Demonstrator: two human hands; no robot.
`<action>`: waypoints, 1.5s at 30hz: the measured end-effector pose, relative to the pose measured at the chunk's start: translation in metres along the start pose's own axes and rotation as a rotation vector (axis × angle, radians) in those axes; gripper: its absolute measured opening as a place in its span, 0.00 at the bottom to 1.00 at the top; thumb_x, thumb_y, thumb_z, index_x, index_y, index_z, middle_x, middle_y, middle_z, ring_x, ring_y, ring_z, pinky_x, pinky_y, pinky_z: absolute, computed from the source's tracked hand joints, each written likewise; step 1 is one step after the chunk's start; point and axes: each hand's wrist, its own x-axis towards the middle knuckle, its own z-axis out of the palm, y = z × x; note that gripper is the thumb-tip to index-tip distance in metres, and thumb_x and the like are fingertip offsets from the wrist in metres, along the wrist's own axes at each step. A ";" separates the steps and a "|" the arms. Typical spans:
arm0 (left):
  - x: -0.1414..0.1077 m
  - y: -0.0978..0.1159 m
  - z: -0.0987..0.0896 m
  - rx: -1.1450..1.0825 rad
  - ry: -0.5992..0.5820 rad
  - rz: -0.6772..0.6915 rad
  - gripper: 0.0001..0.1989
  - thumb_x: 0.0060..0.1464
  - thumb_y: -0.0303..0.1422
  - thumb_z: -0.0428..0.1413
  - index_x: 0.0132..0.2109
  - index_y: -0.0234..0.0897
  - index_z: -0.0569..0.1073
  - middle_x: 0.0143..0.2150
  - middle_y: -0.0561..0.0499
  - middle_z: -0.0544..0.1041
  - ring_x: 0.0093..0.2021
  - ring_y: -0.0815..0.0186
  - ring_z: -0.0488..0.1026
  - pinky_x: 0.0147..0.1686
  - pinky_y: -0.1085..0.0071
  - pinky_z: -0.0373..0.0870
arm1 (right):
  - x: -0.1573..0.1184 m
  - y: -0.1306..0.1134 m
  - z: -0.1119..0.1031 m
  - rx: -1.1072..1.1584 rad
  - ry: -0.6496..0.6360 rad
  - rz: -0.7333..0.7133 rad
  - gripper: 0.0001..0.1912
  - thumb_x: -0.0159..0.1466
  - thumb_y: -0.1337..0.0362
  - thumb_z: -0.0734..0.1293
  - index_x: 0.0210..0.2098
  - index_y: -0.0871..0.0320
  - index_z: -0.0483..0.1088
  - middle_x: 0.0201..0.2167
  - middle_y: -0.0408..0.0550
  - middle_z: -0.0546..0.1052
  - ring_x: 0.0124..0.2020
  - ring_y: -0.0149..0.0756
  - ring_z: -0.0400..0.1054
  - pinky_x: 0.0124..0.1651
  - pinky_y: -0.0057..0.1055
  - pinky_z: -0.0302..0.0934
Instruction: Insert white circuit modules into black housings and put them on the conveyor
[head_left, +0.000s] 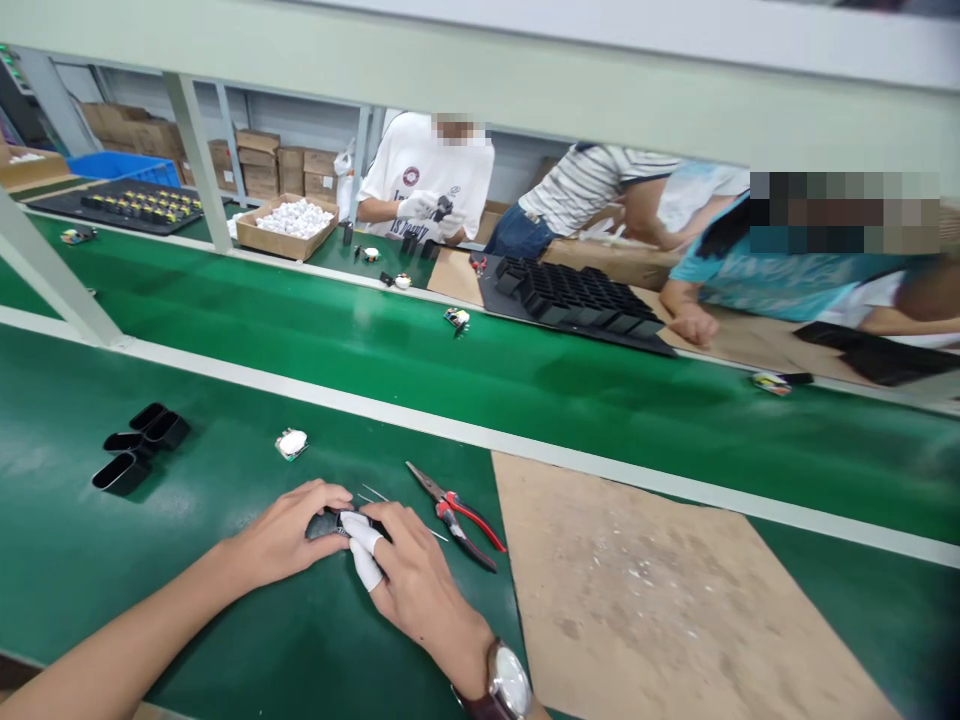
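Black plastic catches the light on the case (pixel 323 525), which lies between the two hands, just above or on the green bench (pixel 247 640); I cannot tell which. The left hand (pixel 289 532) pinches it, thumb on the near side and fingers over the far side. The right hand (pixel 418 568) brings its fingers, some in white covers (pixel 361 532), together at the case's right end; whether they pinch the case itself or a part in it is hidden.

The smooth covers could slip on the plastic if pressed hard, and a loose left pinch could let the case twist. A slip outward might send the right hand against the thin rod (pixel 437 535) or the pliers (pixel 454 517), both close beyond it. The board (pixel 291 443) lies bare past the left hand, so a careless sweep forward could knock it. The spare cases (pixel 139 450) stand well apart to the left, less at risk.
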 end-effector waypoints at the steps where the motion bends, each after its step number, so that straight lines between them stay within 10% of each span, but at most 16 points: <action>1: 0.000 0.000 0.001 0.001 0.007 0.002 0.18 0.65 0.34 0.64 0.59 0.45 0.72 0.53 0.49 0.81 0.50 0.59 0.81 0.51 0.64 0.80 | -0.001 0.000 -0.001 -0.012 -0.004 0.000 0.19 0.72 0.72 0.64 0.61 0.55 0.71 0.51 0.56 0.76 0.50 0.48 0.73 0.54 0.50 0.72; 9: 0.001 0.000 0.000 0.060 0.053 0.013 0.17 0.66 0.34 0.62 0.60 0.46 0.70 0.46 0.51 0.80 0.45 0.61 0.81 0.47 0.65 0.80 | -0.005 0.015 -0.008 -0.088 0.165 0.136 0.20 0.75 0.66 0.64 0.66 0.58 0.65 0.52 0.56 0.78 0.51 0.45 0.74 0.56 0.44 0.72; 18: 0.002 0.006 -0.003 0.078 0.014 0.018 0.23 0.67 0.32 0.60 0.66 0.47 0.67 0.59 0.46 0.76 0.55 0.59 0.78 0.55 0.63 0.78 | -0.014 0.028 0.002 -0.382 -0.087 0.201 0.19 0.63 0.80 0.64 0.51 0.63 0.74 0.44 0.56 0.77 0.46 0.50 0.73 0.50 0.46 0.73; 27: 0.009 0.013 -0.007 0.060 -0.177 0.002 0.26 0.62 0.25 0.61 0.65 0.47 0.70 0.53 0.49 0.80 0.52 0.58 0.76 0.54 0.60 0.76 | -0.007 0.007 -0.007 -0.113 0.148 0.135 0.16 0.74 0.73 0.58 0.57 0.60 0.69 0.45 0.52 0.76 0.35 0.37 0.74 0.31 0.33 0.67; 45: 0.011 0.010 0.000 0.235 0.252 0.191 0.14 0.60 0.24 0.60 0.53 0.39 0.72 0.42 0.47 0.75 0.40 0.60 0.75 0.40 0.65 0.75 | -0.011 0.003 -0.006 -0.253 0.183 0.042 0.16 0.73 0.73 0.59 0.57 0.62 0.69 0.44 0.54 0.78 0.38 0.40 0.74 0.35 0.35 0.66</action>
